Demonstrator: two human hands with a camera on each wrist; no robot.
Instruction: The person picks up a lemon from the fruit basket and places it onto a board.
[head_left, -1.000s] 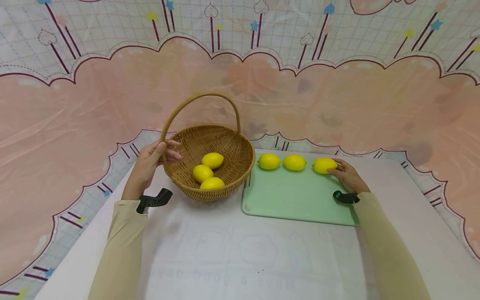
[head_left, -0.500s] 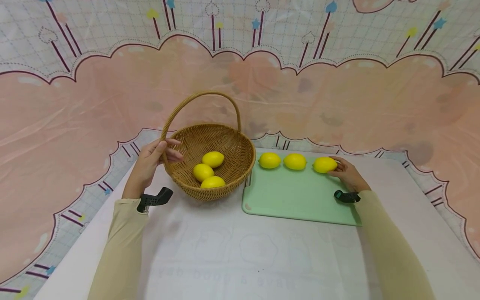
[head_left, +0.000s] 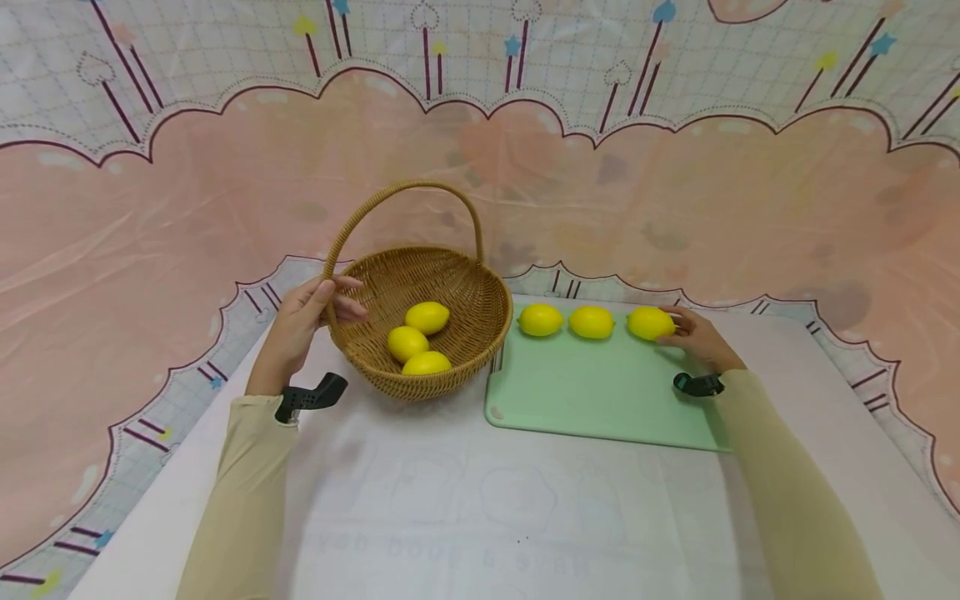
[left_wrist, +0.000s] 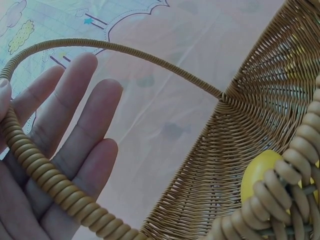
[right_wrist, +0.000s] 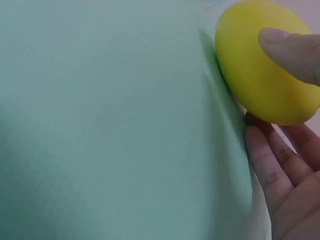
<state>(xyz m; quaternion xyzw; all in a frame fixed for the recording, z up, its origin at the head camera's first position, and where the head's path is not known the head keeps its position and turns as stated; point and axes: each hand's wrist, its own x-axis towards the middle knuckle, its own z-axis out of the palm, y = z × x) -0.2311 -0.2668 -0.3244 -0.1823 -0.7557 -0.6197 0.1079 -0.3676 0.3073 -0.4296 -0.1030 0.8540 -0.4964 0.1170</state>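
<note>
My left hand (head_left: 303, 321) holds the handle (left_wrist: 60, 192) of a brown wicker basket (head_left: 465, 287) at its near left end, thumb over it and the other fingers fairly straight behind. Three yellow lemons (head_left: 427, 317) lie inside the basket. On the green cutting board (head_left: 592, 392), a row of lemons runs along the far edge: a left one (head_left: 540, 320), a middle one (head_left: 592, 322) and a right one (head_left: 647, 323). My right hand (head_left: 701, 337) pinches the right lemon (right_wrist: 255, 65) by its right end, thumb on its side and fingers at its end, close over the board.
A white table cover (head_left: 420, 500) with faint printing lies under everything. Behind the table hangs a pink patterned cloth (head_left: 555, 200). The board's left edge comes up close to the basket's right side.
The right lemon has shifted slightly away from me, more in line with the other two. My right wrist has swung a little outward. My left hand keeps its place on the basket handle.
</note>
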